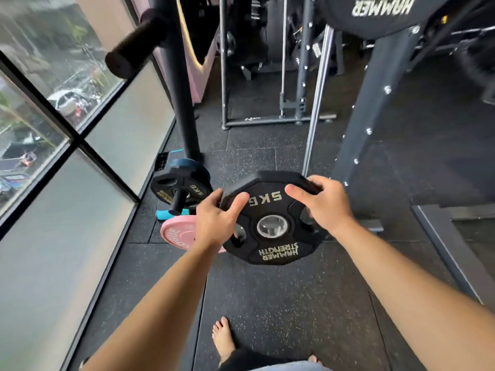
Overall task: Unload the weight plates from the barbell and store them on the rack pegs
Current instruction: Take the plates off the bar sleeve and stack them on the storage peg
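Weight plate (269,200) gripped by left hand (217,223) and right hand (326,204), pink plate (172,232) half hidden

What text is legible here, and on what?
"5KG", "HAMMER STRENGTH": held black plate.
"5KG": black plate on the low peg; its brand lettering is blurred.
"HAMMER": large black plate at the top edge; the rest is cropped.
"OGUE": pink plate; the start is hidden.
Script on the rack base bar: too small to read.

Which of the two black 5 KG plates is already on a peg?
The plate low on the left, its peg poking through the hole; the other plate is held by the left hand and right hand.
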